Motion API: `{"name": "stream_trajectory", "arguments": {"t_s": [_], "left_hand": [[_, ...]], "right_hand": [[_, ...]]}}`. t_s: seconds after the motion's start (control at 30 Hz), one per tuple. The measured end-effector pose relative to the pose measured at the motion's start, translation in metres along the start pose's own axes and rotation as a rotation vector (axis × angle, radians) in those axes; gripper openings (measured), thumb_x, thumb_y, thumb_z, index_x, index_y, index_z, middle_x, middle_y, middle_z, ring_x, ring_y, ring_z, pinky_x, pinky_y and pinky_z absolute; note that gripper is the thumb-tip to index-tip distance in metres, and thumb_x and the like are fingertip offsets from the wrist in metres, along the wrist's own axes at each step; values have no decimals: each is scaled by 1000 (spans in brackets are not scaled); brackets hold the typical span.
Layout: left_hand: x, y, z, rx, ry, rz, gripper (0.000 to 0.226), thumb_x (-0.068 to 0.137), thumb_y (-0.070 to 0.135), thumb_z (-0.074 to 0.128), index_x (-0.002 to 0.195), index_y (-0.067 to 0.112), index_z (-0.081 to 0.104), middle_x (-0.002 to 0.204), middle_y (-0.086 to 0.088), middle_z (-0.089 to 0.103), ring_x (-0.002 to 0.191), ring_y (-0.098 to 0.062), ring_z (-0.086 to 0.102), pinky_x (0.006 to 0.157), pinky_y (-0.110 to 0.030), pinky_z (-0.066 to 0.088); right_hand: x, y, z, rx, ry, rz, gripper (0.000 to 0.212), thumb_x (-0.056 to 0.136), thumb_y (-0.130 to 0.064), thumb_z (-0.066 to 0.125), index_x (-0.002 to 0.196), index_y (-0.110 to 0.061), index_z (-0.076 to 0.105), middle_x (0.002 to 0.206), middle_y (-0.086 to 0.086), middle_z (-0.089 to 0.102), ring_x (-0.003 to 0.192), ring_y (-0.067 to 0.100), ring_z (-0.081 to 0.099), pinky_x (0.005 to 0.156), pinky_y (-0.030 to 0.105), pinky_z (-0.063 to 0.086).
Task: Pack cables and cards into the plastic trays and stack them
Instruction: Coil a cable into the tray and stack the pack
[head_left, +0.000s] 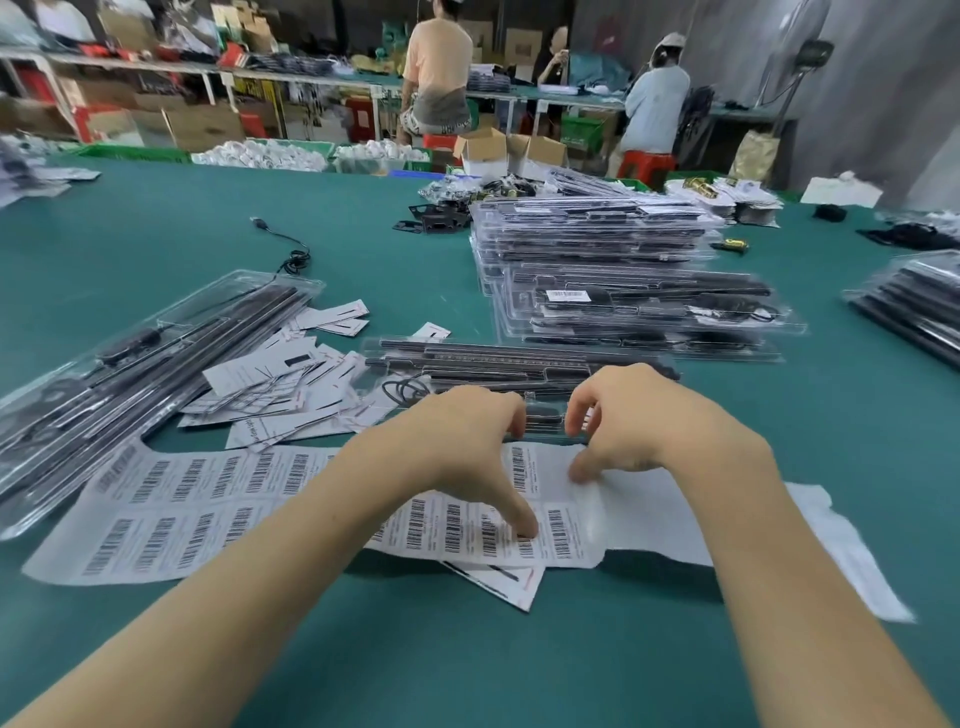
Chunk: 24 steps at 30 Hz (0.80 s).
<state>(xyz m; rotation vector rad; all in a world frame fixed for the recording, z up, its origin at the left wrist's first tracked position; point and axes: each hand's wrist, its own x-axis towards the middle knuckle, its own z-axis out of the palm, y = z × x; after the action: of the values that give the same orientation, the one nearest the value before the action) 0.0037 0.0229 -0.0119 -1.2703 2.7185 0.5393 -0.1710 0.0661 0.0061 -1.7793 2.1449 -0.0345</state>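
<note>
A green worktop (156, 234) carries everything. Toward its far right rises a tall stack of filled trays (613, 265); along the left edge lies another long tray (130, 374). Near the front edge spreads a sheet of barcode labels (208, 514). One tray (509, 364) holding black rods and a cable lies mid-worktop, just beyond the hands. Loose cards (291, 384) lie heaped between the two trays. The left hand (457, 441) presses its thumb on the sheet, fingers curled at the tray's near edge. The right hand (639, 421) curls there too; whether it holds anything cannot be told.
</note>
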Motion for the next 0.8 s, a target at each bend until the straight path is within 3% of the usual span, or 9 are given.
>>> {"name": "stream_trajectory", "arguments": {"t_s": [0.13, 0.2, 0.3, 0.37, 0.47, 0.53, 0.6, 0.73, 0.8], "left_hand": [[3, -6, -3, -103, 26, 41, 54, 56, 55, 90, 91, 30, 58, 89, 14, 61, 79, -5, 58, 67, -28, 49], [4, -13, -7, -237, 57, 53, 39, 66, 45, 88, 83, 26, 58, 83, 10, 68, 73, -10, 64, 62, -30, 50], [7, -29, -14, -454, 101, 39, 23, 83, 34, 78, 85, 20, 61, 86, 1, 76, 78, -18, 73, 74, -39, 59], [8, -39, -17, -597, 145, 26, 20, 86, 31, 77, 88, 19, 61, 82, 4, 77, 72, -14, 73, 65, -32, 57], [9, -54, -26, -710, 241, 6, 14, 87, 27, 77, 94, 26, 65, 72, 7, 74, 60, -10, 70, 50, -17, 47], [9, -65, -32, -741, 260, -6, 13, 88, 26, 76, 92, 32, 65, 74, 2, 75, 66, -16, 73, 57, -24, 50], [7, -73, -37, -753, 203, -5, 13, 90, 22, 73, 91, 31, 63, 81, -1, 77, 74, -21, 76, 63, -31, 55], [3, -78, -43, -725, 112, 8, 14, 89, 11, 70, 100, 14, 60, 88, -5, 78, 80, -30, 75, 60, -35, 57], [1, -79, -44, -724, 97, 16, 20, 88, 15, 72, 104, 9, 63, 92, -10, 77, 88, -37, 73, 71, -43, 55]], "right_hand": [[1, -2, -2, 3, 29, -95, 29, 66, -35, 88, 85, -42, 67, 91, -17, 61, 85, 7, 61, 73, 30, 52], [4, -3, -4, 37, 119, -171, 27, 69, -33, 85, 81, -45, 64, 86, -21, 61, 84, 4, 59, 78, 33, 53], [11, -5, 2, 162, 351, -292, 26, 76, -25, 78, 95, -39, 67, 96, -19, 68, 94, 9, 61, 90, 38, 53], [15, -8, 8, 125, 536, -359, 23, 80, -24, 74, 101, -31, 70, 104, -13, 68, 102, 17, 57, 94, 38, 47], [19, -12, 13, 211, 691, -424, 10, 82, -23, 74, 92, -27, 73, 91, -11, 65, 87, 16, 56, 83, 32, 46], [20, -12, 13, 341, 639, -461, 10, 81, -20, 76, 89, -26, 75, 87, -11, 64, 76, 11, 56, 74, 19, 44], [20, -12, 13, 355, 549, -479, 15, 80, -19, 77, 94, -26, 77, 92, -11, 63, 78, 8, 56, 69, 10, 39], [20, -14, 17, 351, 434, -502, 31, 76, -21, 84, 105, -28, 76, 102, -10, 59, 89, 6, 57, 74, 12, 43], [21, -17, 21, 348, 444, -526, 33, 75, -21, 85, 105, -30, 76, 101, -11, 58, 89, 6, 56, 74, 10, 39]]}}
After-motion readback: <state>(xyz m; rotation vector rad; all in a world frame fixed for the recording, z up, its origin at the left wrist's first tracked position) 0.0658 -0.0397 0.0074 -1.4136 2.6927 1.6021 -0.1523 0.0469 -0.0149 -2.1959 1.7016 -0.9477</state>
